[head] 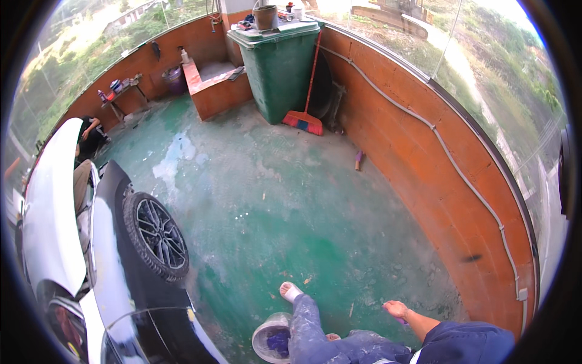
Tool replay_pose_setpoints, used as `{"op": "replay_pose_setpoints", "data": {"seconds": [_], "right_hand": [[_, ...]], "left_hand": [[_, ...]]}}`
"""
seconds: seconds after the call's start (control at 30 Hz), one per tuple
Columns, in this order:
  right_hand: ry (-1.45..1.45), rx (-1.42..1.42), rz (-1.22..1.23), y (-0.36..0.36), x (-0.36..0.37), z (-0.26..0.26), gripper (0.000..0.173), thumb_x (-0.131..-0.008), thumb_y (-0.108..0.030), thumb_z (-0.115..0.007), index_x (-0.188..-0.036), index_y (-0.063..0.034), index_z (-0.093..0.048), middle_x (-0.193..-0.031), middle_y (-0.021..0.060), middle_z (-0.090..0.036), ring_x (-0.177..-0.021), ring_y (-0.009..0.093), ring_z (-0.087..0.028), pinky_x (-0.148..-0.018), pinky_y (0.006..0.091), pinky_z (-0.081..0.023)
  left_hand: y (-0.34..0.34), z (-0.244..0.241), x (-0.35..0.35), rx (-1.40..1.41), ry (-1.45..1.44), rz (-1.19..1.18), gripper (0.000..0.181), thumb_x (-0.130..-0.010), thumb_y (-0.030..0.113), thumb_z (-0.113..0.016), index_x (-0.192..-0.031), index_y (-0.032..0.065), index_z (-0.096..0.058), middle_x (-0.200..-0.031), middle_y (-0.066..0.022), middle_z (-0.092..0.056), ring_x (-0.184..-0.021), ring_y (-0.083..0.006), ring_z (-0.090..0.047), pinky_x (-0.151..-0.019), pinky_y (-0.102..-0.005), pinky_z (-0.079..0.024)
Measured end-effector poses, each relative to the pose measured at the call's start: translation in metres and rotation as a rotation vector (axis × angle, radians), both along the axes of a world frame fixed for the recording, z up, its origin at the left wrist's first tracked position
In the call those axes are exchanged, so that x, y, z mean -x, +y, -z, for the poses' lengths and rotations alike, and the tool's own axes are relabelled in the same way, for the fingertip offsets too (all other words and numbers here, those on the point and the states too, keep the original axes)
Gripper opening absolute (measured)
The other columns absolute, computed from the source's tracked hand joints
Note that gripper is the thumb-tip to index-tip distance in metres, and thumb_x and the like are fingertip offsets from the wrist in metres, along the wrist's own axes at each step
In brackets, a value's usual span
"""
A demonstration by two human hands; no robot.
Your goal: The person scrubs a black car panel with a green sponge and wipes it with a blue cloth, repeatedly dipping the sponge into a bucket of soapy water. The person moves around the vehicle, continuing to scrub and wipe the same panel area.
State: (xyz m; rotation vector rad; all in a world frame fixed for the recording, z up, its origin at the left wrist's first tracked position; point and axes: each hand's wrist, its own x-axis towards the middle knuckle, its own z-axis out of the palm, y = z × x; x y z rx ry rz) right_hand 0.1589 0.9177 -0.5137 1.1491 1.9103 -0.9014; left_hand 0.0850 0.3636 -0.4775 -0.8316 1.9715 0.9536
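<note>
My right hand (396,310) hangs at my right side above the green floor, its fingers curled. A small purple object (402,321) shows at its underside, mostly hidden by the hand. My left hand is out of view. Beside my left leg is a pale bucket (260,339) with something purple (278,342) inside; whether it stands on the floor or hangs from the hidden hand cannot be told. To my left is a car with a black-and-white front fender (105,218), a dark alloy wheel (160,234) and a raised white hood (52,204).
A person (93,136) crouches beyond the car's front. Ahead stand a green wheeled bin (284,73), a broom (303,122) and an orange ledge (220,98). A purple-handled tool (358,160) lies by the orange wall (423,168). Pale wet patches (175,154) mark the floor.
</note>
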Motion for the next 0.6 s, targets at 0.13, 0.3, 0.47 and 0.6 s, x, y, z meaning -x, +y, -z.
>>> {"op": "replay_pose_setpoints", "data": {"seconds": [0.13, 0.3, 0.47, 0.6], "right_hand": [[-0.089, -0.08, -0.043, -0.002, 0.074, -0.049, 0.065, -0.1, -0.058, -0.048, -0.137, -0.0083, -0.066, -0.136, 0.0236, -0.066, -0.135, 0.039, -0.056, -0.114, 0.0463, -0.044], [-0.073, -0.18, 0.034, 0.007, 0.124, -0.083, 0.065, -0.1, -0.062, -0.047, -0.132, -0.0094, -0.07, -0.123, 0.0262, -0.069, -0.121, 0.043, -0.06, -0.107, 0.0486, -0.048], [-0.08, -0.254, 0.126, 0.029, 0.136, -0.071, 0.061, -0.1, -0.059, -0.046, -0.122, -0.0097, -0.075, -0.11, 0.0261, -0.073, -0.107, 0.041, -0.069, -0.1, 0.0479, -0.052], [-0.065, -0.247, 0.067, 0.078, 0.183, -0.041, 0.061, -0.099, -0.058, -0.043, -0.114, -0.0106, -0.078, -0.114, 0.0267, -0.073, -0.116, 0.044, -0.067, -0.104, 0.0477, -0.051]], "left_hand": [[-0.005, 0.02, 0.087, -0.002, -0.027, -0.009, 0.023, -0.1, 0.023, -0.066, -0.116, 0.0074, -0.07, -0.097, -0.0085, -0.074, -0.076, -0.0159, -0.07, -0.062, -0.0313, -0.053], [0.011, 0.04, 0.269, -0.067, 0.127, -0.093, 0.021, -0.101, 0.02, -0.065, -0.117, 0.0075, -0.069, -0.097, -0.008, -0.075, -0.076, -0.0145, -0.07, -0.062, -0.0297, -0.052], [0.099, -0.003, 0.454, -0.181, 0.32, -0.137, 0.02, -0.101, 0.017, -0.064, -0.119, 0.0076, -0.069, -0.097, -0.0074, -0.075, -0.076, -0.0131, -0.071, -0.061, -0.0281, -0.051], [0.164, -0.009, 0.524, -0.213, 0.332, -0.016, 0.024, -0.1, 0.019, -0.066, -0.121, 0.0066, -0.07, -0.099, -0.0079, -0.076, -0.078, -0.0157, -0.073, -0.069, -0.0298, -0.056]]}}
